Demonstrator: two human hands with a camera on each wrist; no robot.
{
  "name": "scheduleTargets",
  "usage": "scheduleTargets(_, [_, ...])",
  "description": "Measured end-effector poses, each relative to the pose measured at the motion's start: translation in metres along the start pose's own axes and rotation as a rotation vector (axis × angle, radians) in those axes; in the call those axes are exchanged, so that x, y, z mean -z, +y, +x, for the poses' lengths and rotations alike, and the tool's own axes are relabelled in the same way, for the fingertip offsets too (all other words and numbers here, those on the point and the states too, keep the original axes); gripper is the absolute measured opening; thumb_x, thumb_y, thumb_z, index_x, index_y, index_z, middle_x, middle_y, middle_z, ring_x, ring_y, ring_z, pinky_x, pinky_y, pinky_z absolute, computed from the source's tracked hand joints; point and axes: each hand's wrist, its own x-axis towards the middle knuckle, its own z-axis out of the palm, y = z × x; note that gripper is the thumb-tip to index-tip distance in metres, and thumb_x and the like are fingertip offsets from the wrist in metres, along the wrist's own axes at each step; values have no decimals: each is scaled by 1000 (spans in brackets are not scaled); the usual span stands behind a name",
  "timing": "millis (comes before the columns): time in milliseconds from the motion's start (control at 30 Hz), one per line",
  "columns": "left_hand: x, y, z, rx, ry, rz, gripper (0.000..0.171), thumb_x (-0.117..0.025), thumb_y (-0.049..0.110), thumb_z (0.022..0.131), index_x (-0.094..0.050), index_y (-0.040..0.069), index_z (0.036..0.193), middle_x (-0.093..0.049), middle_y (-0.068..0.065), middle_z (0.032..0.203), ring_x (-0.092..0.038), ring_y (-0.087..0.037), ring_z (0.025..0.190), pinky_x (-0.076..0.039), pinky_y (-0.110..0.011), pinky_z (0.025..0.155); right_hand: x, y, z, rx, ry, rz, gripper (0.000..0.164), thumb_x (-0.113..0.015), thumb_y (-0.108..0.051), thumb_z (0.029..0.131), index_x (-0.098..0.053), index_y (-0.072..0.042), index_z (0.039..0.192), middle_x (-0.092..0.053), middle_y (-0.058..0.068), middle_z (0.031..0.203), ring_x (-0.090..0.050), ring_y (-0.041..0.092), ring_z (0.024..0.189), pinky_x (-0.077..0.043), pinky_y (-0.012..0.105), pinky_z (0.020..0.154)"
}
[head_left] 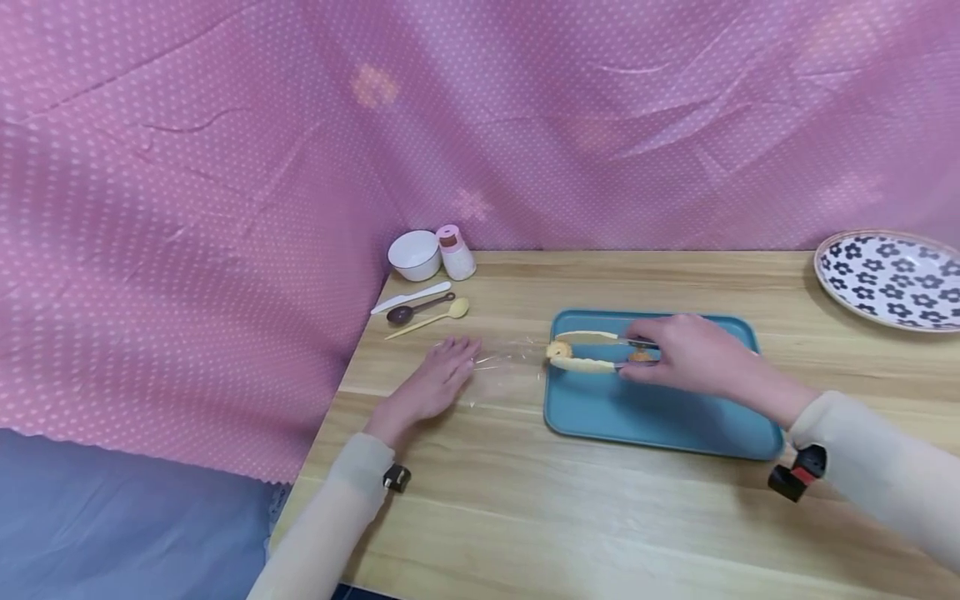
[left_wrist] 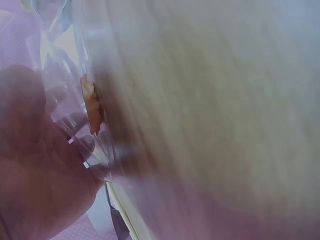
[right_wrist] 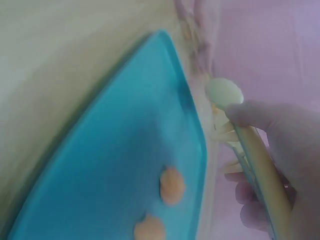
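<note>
My right hand [head_left: 686,354] grips a pair of tongs [head_left: 588,365] with cream tips and metal arms, above a blue tray [head_left: 600,417]. A round golden cookie [head_left: 558,350] sits between the tong tips at the tray's left edge. Two cookies [right_wrist: 172,186] lie on the tray in the right wrist view. Left of the tray, a clear plastic bag [head_left: 506,371] lies on the table. My left hand [head_left: 438,379] rests at its left end with fingers extended. In the left wrist view, a brown cookie-like piece [left_wrist: 92,105] shows by the film; whether it is inside is unclear.
At the back left stand a white bowl [head_left: 415,255] and a pink-topped shaker [head_left: 456,252]. In front lie a white knife [head_left: 411,297], a dark spoon [head_left: 420,309] and a yellow spoon [head_left: 431,319]. A flower-patterned plate [head_left: 892,279] sits at the back right. Pink dotted cloth [head_left: 525,125] hangs behind.
</note>
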Motion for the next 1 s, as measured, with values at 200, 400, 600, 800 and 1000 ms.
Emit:
scheduleTargets(200, [0, -2, -2, 0, -21, 5, 55, -20, 48, 111, -23, 28, 162, -19, -10, 171, -12, -35, 161, -8, -57, 132, 14, 32, -23, -66, 32, -34, 48, -77, -54, 85, -72, -15, 112, -78, 1, 97, -63, 7, 68, -54, 32, 60])
scheduleTargets(400, [2, -2, -4, 19, -47, 2, 56, -18, 50, 110, -22, 30, 162, -18, -9, 172, -10, -34, 161, -6, -54, 133, 18, 65, -45, -122, 44, -46, 49, -79, -52, 84, -71, -12, 111, -79, 6, 99, -71, 18, 80, -57, 41, 65])
scheduleTargets(600, [7, 1, -4, 18, -60, -3, 55, -20, 47, 111, -24, 27, 162, -19, -10, 171, -11, -35, 161, -8, -55, 133, 18, 81, -60, -174, 58, -63, 48, -81, -51, 82, -72, -12, 108, -77, 3, 93, -62, 10, 71, -52, 33, 60])
scheduleTargets(800, [9, 4, -4, 12, -59, -8, 53, -23, 44, 111, -27, 26, 161, -20, -12, 171, -13, -37, 160, -9, -55, 133, 21, 85, -64, -194, 46, -80, 51, -81, -53, 81, -71, -13, 110, -75, 1, 89, -53, 9, 65, -45, 29, 56])
scheduleTargets(1000, [10, 7, -3, 4, -51, -31, 52, -24, 42, 112, -28, 27, 161, -22, -12, 170, -14, -37, 160, -8, -55, 133, 21, 89, -68, -218, 31, -71, 51, -81, -53, 81, -71, -12, 110, -75, 2, 89, -55, 10, 67, -48, 32, 58])
